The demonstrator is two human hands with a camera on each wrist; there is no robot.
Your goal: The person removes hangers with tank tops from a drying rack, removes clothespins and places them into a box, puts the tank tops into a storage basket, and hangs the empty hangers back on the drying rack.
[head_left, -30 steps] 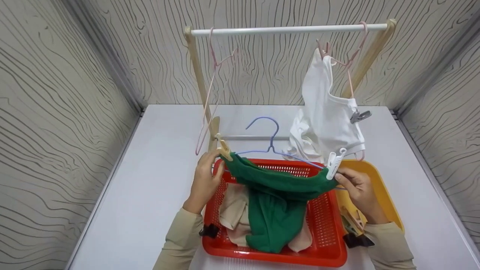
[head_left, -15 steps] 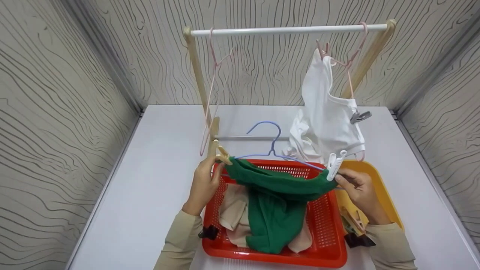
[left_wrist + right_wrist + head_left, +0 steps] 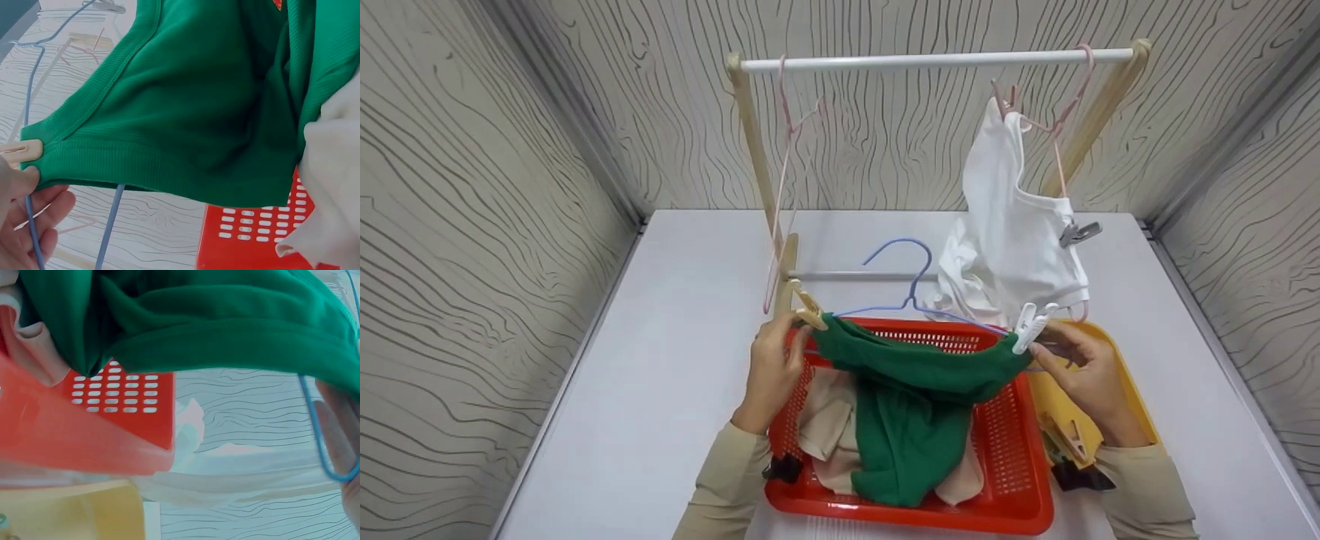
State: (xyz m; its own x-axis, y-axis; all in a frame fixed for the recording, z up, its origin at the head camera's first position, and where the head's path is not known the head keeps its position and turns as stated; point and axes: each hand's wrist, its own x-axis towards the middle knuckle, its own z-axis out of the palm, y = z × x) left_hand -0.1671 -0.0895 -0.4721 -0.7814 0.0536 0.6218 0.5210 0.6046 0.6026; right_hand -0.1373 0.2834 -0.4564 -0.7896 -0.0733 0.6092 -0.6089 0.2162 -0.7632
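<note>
A green ribbed garment is clipped to a blue wire hanger by a beige clothespin at its left corner and a white clothespin at its right. My left hand pinches the left corner; in the left wrist view the thumb lies just under the beige clothespin, with the other fingers behind the hanger wire. At the opposite corner my right hand pinches the garment beside the white clothespin. The garment's lower part hangs into a red basket.
Beige cloth lies in the basket. A yellow tray with clips stands to its right. Behind is a rack with a white bar, bearing a bare pink hanger and a white garment on another pink hanger.
The garment's left corner has come slightly down and right, with my left hand. The blue hanger's hook has shifted right. My right hand has moved a little right. The bare pink hanger has swung slightly.
</note>
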